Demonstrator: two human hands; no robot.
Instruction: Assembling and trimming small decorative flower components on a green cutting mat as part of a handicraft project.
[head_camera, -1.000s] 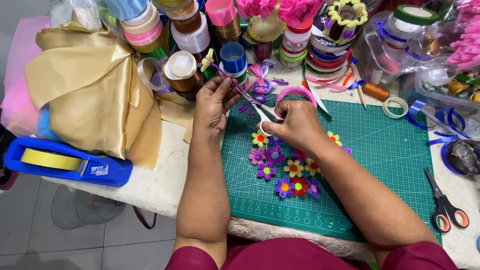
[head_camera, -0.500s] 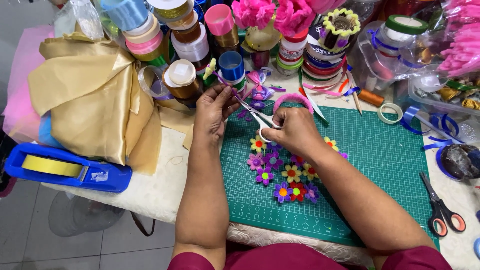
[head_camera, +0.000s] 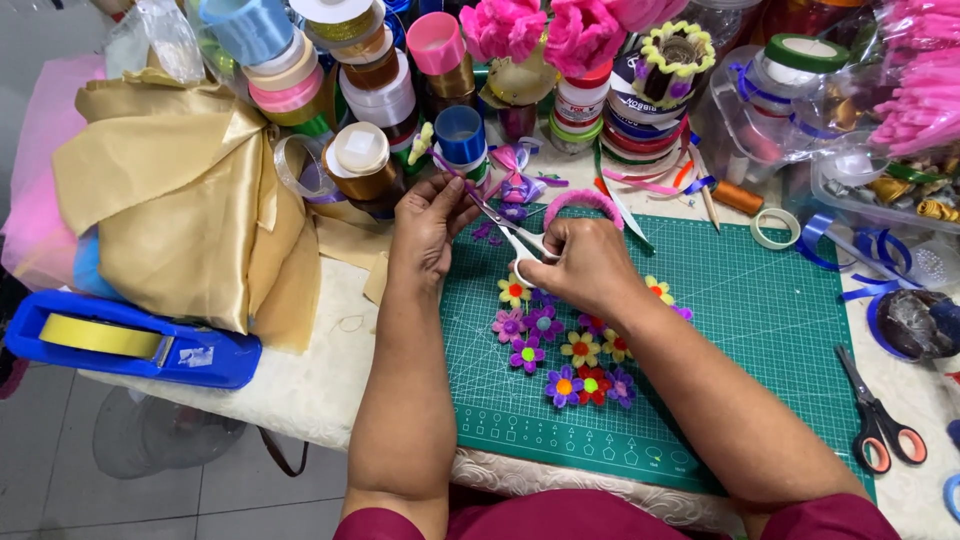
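Standing at the near edge of the table, you first meet the green cutting mat (head_camera: 760, 330), which carries a cluster of small paper flowers (head_camera: 565, 350) in purple, yellow, pink and red, lying flat near its middle. Just past them, toward the mat's far edge, the right hand (head_camera: 585, 265) is wrapped around the handles of small scissors (head_camera: 505, 232), fingers closed through the loops, blades pointing up and left. The left hand (head_camera: 428, 228) meets those blades with thumb and forefinger pinched narrow on a thin purple strip (head_camera: 452, 172); it looks like ribbon, though it is too slight to be sure. It sits right at the blade tips, above the mat's far left corner. I'd judge that strip very light, soft and limp, apt to slip or curl, so it wants pinching close to the cut, held taut. A pink hoop (head_camera: 583, 200) lies just beyond the right hand. Off to the right edge rest red-handled scissors (head_camera: 878, 425); to the left, gold fabric (head_camera: 190, 210) and a blue tape dispenser (head_camera: 130, 345). Ribbon spools (head_camera: 370, 95) crowd the far edge.
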